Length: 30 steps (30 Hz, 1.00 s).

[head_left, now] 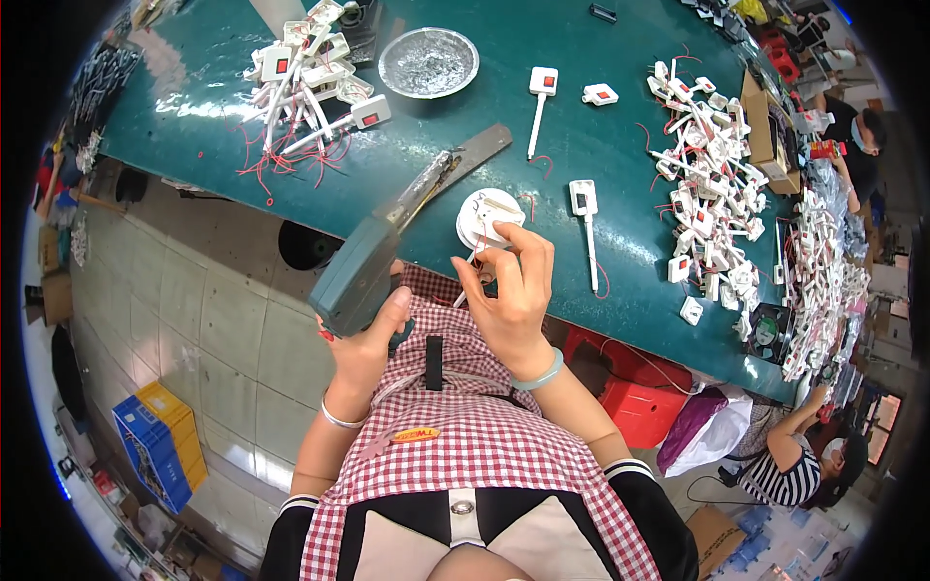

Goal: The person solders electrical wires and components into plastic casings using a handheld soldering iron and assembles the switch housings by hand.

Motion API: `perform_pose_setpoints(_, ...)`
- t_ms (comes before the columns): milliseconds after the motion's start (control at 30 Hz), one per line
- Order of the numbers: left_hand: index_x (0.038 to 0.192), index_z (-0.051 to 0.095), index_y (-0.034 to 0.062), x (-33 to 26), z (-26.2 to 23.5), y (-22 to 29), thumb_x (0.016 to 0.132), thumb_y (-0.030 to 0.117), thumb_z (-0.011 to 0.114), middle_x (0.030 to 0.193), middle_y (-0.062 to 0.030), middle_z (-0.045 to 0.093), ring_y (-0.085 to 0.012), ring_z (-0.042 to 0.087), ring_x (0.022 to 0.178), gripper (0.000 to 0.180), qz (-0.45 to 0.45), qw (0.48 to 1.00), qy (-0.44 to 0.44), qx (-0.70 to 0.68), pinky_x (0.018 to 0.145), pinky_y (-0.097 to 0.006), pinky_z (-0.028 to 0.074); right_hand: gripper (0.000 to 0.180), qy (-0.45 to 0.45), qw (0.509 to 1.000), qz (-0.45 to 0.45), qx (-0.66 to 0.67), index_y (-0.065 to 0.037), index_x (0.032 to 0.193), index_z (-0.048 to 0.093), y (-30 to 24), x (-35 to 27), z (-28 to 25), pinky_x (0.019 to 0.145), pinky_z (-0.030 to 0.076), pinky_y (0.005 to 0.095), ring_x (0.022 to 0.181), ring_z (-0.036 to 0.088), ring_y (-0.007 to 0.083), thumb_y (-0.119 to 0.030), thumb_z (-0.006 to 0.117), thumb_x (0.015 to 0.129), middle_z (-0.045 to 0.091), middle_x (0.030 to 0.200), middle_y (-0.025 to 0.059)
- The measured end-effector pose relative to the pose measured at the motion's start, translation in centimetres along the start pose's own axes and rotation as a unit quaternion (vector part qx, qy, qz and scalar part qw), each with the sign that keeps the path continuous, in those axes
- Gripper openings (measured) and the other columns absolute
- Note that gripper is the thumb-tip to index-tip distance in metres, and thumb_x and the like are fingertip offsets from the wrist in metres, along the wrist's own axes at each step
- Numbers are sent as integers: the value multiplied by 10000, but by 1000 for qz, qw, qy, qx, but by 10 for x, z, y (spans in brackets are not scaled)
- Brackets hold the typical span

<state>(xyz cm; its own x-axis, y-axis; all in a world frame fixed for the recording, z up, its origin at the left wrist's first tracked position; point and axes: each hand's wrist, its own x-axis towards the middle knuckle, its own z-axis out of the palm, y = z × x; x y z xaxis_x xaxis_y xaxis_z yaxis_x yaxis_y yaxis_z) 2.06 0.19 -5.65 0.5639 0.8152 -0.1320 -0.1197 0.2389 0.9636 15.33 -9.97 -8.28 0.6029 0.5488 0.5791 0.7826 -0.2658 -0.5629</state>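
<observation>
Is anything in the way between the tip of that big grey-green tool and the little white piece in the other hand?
Nothing visible. The left hand grips the soldering gun, whose tip points up over the green table. The right hand pinches the white part just right of it, with only bare table between them.

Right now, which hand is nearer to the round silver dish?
Left. The left hand, gripping a grey-green soldering gun, sits below and left of the silver dish; the right hand is slightly farther, below and to its right.

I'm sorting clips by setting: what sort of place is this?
Probably a small electronics assembly workshop: piles of white switch parts with red wires on a green workbench, and a soldering gun in the left hand.
</observation>
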Motion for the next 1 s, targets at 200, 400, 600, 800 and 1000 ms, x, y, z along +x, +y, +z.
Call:
perform_pose_setpoints(200,1124,645,-55,2,1,-4,842,-27,704,860,-71,676,-81,565,603,289,0,1000,-14,0,535,-224,459,261,28,999,-7,17,-2,840,607,5,-4,5,773,495,394,947,583,329,63,800,678,604,1140,157)
perform_pose_setpoints(400,1160,634,-28,20,15,-23,847,-53,687,923,-67,692,-83,560,633,319,9,997,-44,57,559,-229,448,182,0,996,49,74,3,843,600,-1,-5,-3,841,472,415,1023,555,328,51,749,750,591,1151,155)
perform_pose_setpoints(600,1073,668,-10,51,51,-37,804,-12,769,821,-23,688,-56,598,674,288,63,993,-64,75,601,-209,475,135,-15,996,78,36,7,899,559,4,-5,-9,938,409,441,1119,492,344,-8,683,847,528,1222,178)
perform_pose_setpoints(800,1019,627,-11,67,57,-31,774,12,759,830,-40,684,-73,613,756,279,87,978,-101,162,671,-251,504,120,-13,992,113,50,8,923,528,10,4,-16,950,405,442,1129,485,353,-43,635,907,501,1260,201)
perform_pose_setpoints(1000,1022,636,-20,85,56,-16,755,7,731,878,-105,705,-132,659,780,285,67,961,-164,213,714,-292,518,104,-31,974,181,131,17,908,556,15,14,-24,934,450,398,1130,551,316,-62,621,930,540,1240,203)
